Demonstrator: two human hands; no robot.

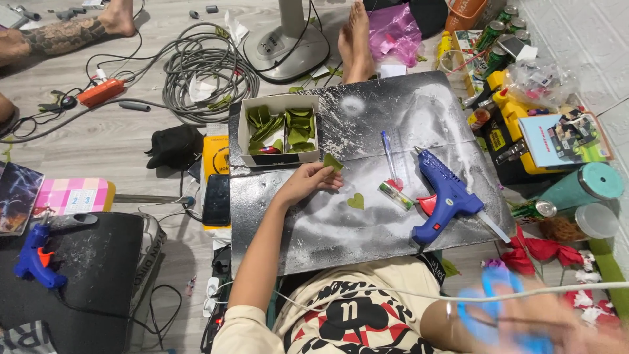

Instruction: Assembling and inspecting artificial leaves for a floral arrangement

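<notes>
A: Where's the left hand (306, 183)?

B: Out on the dark board (419, 111), fingertips pinching 1 green leaf (332, 162), just in front of the white box (278, 131) of leaves.

A: And the right hand (557, 321)?

B: Low at the right edge, blurred. It is around blue scissors (488, 308), but I cannot tell how tight the grip is.

A: Anything else on the board?

B: 1 heart-shaped leaf (356, 201) near the left hand, a pen (388, 151), and a blue glue gun (445, 196) to the right.

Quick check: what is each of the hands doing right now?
Left hand: pinching a green leaf.
Right hand: motion-blurred, around something blue; grip cannot be told.
</notes>
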